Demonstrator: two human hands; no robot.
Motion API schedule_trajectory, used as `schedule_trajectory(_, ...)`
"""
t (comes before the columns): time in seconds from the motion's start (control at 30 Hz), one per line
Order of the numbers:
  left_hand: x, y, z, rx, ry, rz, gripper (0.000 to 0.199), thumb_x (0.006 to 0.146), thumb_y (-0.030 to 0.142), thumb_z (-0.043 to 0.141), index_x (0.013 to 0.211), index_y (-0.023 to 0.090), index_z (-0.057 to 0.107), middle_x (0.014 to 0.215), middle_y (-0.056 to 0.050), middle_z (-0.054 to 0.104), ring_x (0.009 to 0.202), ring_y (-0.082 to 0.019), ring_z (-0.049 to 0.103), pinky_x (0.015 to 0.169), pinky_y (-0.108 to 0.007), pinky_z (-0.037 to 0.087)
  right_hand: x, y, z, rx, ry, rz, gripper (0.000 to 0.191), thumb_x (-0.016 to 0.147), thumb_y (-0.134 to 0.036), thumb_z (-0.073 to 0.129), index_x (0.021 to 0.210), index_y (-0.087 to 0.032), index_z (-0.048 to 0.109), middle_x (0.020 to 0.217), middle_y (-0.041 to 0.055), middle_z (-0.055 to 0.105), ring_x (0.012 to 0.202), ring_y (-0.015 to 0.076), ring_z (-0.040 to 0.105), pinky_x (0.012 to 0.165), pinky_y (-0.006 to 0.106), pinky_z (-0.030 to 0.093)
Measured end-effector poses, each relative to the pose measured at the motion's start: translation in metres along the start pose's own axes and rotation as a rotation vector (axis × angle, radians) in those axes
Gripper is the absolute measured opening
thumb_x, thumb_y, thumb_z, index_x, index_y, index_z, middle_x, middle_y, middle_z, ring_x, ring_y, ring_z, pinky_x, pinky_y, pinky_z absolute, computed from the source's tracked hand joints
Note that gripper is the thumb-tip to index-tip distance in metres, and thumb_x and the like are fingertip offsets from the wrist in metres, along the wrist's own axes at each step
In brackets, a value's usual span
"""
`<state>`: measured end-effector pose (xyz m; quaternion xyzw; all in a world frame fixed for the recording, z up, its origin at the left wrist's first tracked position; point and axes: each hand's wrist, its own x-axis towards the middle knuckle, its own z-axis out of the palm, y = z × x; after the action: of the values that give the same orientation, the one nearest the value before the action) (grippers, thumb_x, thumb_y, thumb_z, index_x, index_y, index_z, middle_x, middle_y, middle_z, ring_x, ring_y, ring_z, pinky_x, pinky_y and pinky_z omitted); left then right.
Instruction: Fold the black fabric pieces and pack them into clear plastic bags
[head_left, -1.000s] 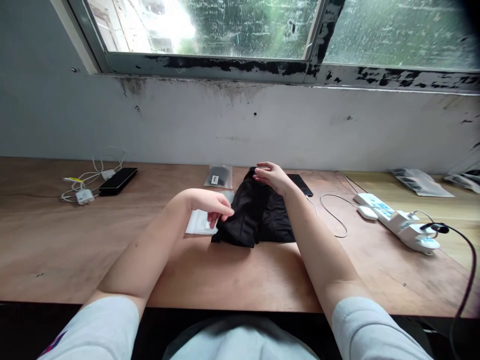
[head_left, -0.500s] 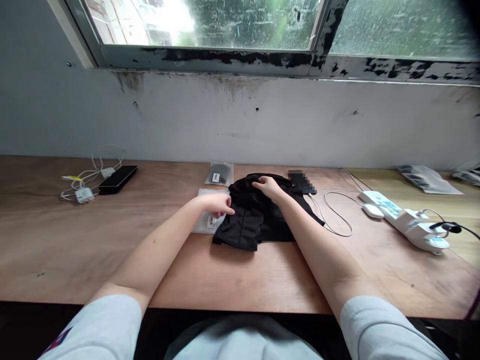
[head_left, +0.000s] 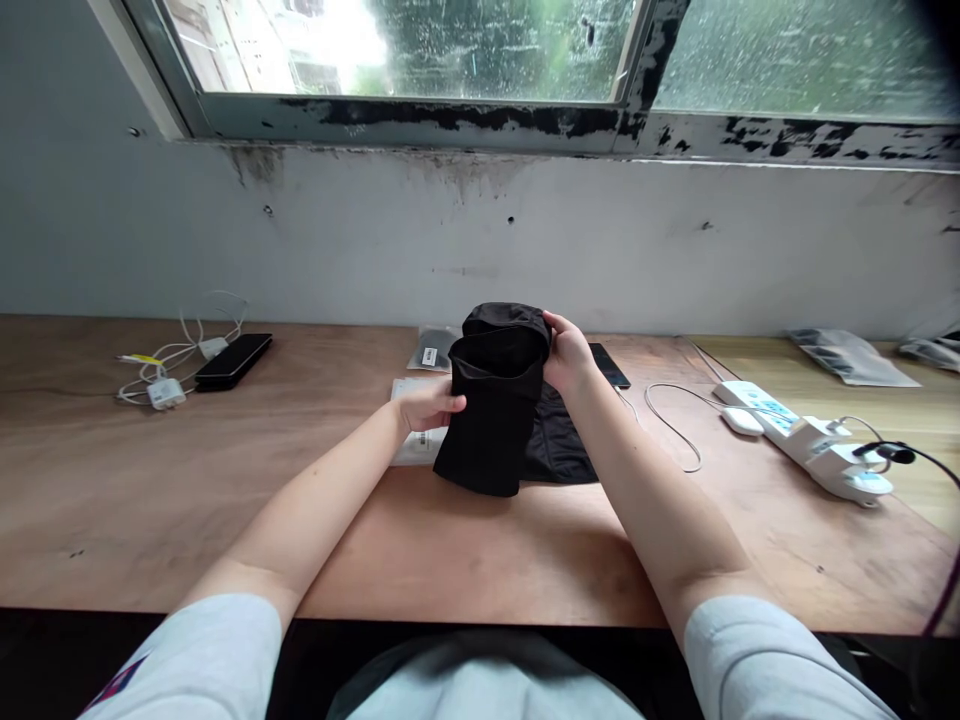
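A black cloth garment (head_left: 487,430) is raised partly off the table, its upper end gathered into an open, pocket-like mouth. My left hand (head_left: 431,405) grips its left edge with the thumb in front. At the upper right edge, my right hand (head_left: 566,350) pinches the cloth. More dark fabric lies flat on the table behind and right of the raised part. A pale plastic packet (head_left: 409,455) with a label is partly covered by my left hand and the garment. Behind it lies a grey labelled packet (head_left: 433,350).
On the right, a phone (head_left: 610,366) lies with a white cable near a white power strip (head_left: 795,430) with plugged-in adapters. Clear packets (head_left: 851,358) rest at the back right. At left are a black flat case (head_left: 234,362) and a white charger (head_left: 166,392) with cables.
Both hands now hold the garment's upper part raised, its mouth open towards me; before, it lay spread on the table. My right hand has moved slightly right and now grips the edge.
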<state>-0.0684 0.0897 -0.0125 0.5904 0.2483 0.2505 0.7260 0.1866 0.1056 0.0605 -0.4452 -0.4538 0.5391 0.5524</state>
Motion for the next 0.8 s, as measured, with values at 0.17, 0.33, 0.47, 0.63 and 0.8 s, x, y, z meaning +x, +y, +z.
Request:
schedule_trajectory(0.17, -0.006, 0.009, 0.002, -0.062, -0.105, -0.15, 0.068, 0.06, 0.022, 0.09, 0.122, 0.015, 0.065, 0.116, -0.016, 0.073, 0.105, -0.031, 0.071, 0.089, -0.039, 0.056, 0.006, -0.003, -0.023, 0.135, 0.137, 0.049, 0.042, 0.103, -0.036, 0.03, 0.115, -0.013, 0.063, 0.082, 0.009, 0.074, 0.083, 0.0235, 0.072, 0.078, 0.034, 0.061)
schedule_trajectory(0.33, 0.001, 0.016, -0.019, -0.059, 0.149, -0.156, 0.057, 0.063, 0.021, 0.086, 0.117, 0.018, 0.068, 0.114, -0.011, 0.073, 0.096, -0.023, 0.072, 0.08, -0.03, 0.056, 0.019, 0.022, -0.044, 0.216, 0.377, 0.127, 0.02, 0.095, -0.029, 0.059, 0.106, -0.013, 0.065, 0.076, 0.007, 0.073, 0.07, 0.0201, 0.071, 0.071, 0.032, 0.061)
schedule_trajectory(0.47, 0.014, 0.001, -0.04, -0.022, 0.583, -0.092, 0.037, 0.062, 0.016, 0.078, 0.099, 0.016, 0.069, 0.091, -0.008, 0.073, 0.073, -0.019, 0.069, 0.064, -0.029, 0.053, 0.025, 0.048, -0.054, 0.177, 0.57, 0.166, 0.012, 0.083, -0.013, 0.068, 0.095, -0.014, 0.066, 0.062, 0.0015, 0.068, 0.056, 0.0174, 0.066, 0.062, 0.03, 0.061)
schedule_trajectory(0.63, 0.03, -0.025, -0.051, 0.046, 0.849, 0.125, 0.029, 0.078, 0.026, 0.066, 0.105, 0.019, 0.06, 0.094, -0.005, 0.068, 0.08, -0.017, 0.067, 0.068, -0.027, 0.05, 0.027, 0.063, -0.053, 0.13, 0.632, 0.102, 0.017, 0.077, -0.008, 0.068, 0.092, -0.016, 0.067, 0.065, 0.0004, 0.068, 0.064, 0.017, 0.067, 0.065, 0.028, 0.06)
schedule_trajectory(0.8, 0.035, -0.04, -0.052, 0.186, 0.928, 0.294, 0.027, 0.09, 0.036, 0.057, 0.113, 0.022, 0.061, 0.121, -0.007, 0.064, 0.115, -0.022, 0.061, 0.096, -0.033, 0.048, 0.016, 0.069, -0.022, -0.264, 0.428, -0.348, 0.022, 0.085, -0.017, 0.059, 0.102, -0.019, 0.071, 0.103, 0.005, 0.075, 0.099, 0.0187, 0.069, 0.095, 0.032, 0.054)
